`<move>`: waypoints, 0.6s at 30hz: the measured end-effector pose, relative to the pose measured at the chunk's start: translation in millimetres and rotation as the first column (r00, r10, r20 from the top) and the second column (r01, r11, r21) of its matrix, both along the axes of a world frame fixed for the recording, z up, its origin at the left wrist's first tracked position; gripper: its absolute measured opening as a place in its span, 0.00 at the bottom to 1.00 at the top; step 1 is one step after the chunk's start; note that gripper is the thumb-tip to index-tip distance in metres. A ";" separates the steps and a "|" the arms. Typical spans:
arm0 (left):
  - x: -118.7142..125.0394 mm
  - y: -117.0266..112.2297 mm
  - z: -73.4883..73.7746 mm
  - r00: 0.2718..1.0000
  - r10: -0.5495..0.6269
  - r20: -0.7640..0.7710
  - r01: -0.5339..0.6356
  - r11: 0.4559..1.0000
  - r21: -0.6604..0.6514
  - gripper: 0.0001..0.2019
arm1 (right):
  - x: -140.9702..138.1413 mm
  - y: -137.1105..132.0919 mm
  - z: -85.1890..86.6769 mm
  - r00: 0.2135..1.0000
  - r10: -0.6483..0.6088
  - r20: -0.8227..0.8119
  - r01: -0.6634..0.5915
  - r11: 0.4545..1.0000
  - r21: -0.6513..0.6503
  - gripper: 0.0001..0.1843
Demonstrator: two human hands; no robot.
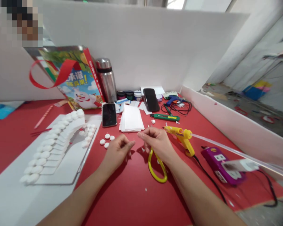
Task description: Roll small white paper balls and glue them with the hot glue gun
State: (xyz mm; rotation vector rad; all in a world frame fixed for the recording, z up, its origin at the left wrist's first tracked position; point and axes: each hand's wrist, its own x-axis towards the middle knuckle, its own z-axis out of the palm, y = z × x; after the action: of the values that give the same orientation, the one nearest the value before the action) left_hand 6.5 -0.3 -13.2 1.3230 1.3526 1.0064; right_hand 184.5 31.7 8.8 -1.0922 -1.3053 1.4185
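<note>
My right hand (157,142) is closed on yellow-handled scissors (157,171); one handle loop hangs below the palm onto the red table (132,194), and the blades are hidden. Its fingertips pinch toward the left. My left hand (119,151) is just to the left, with its fingers pinched together and pointing at the right hand's fingertips across a small gap. Whether either pinch holds a tiny piece I cannot make out. Three small white discs (106,140) lie just beyond the left hand.
A white foam board model (58,150) with rows of white discs lies at left. Beyond the hands are a phone (109,114), white paper stack (131,118), green utility knife (165,117) and steel flask (106,80). A yellow glue gun (182,138) and purple power strip (217,161) sit at right.
</note>
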 end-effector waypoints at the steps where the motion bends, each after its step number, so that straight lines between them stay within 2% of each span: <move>1: 1.8 0.3 -4.2 0.997 -0.046 -0.067 0.049 0.998 0.043 0.22 | 1.6 -0.6 -0.8 1.000 -0.009 0.030 0.009 1.000 0.003 0.19; 3: 5.0 1.6 -12.5 0.977 0.000 -0.211 0.030 0.990 0.139 0.24 | 3.9 -3.1 -0.2 0.995 -0.081 0.050 0.078 0.996 0.042 0.16; 5: 7.1 3.6 -18.7 0.963 0.016 -0.270 0.032 0.984 0.173 0.21 | 2.7 -5.8 6.2 0.984 -0.160 0.081 0.150 0.982 0.119 0.11; 8: 8.6 6.3 -21.3 0.962 0.015 -0.273 0.036 0.983 0.182 0.13 | -13.7 -0.8 28.8 0.955 -0.249 0.163 0.201 0.942 0.267 0.12; 10: 9.4 7.9 -19.8 0.953 0.015 -0.302 0.031 0.989 0.146 0.08 | -37.2 17.3 47.5 0.956 -0.275 0.097 0.228 0.911 0.344 0.17; 12: 10.5 9.7 -18.2 0.953 -0.025 -0.302 0.054 0.995 0.087 0.08 | -68.5 50.2 63.0 0.959 -0.284 0.022 0.252 0.883 0.397 0.23; 14: 11.4 11.6 -17.4 0.947 -0.049 -0.318 0.072 0.995 0.063 0.11 | -101.6 94.2 72.3 0.936 -0.351 0.023 0.312 0.859 0.407 0.29; 16: 12.0 12.9 -16.8 0.938 -0.064 -0.342 0.088 0.994 0.057 0.12 | -129.9 141.6 75.3 0.868 -0.450 0.211 0.323 0.833 0.450 0.32; 18: 12.4 13.1 -15.5 0.935 -0.064 -0.348 0.087 0.995 0.050 0.12 | -149.3 185.0 73.3 0.859 -0.431 0.276 0.265 0.836 0.480 0.40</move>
State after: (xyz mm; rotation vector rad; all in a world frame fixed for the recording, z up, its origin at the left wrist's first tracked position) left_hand 18.9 12.8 -28.7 1.6462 1.5249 0.7939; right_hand 35.2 216.6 82.1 -1.2534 -1.4928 0.6147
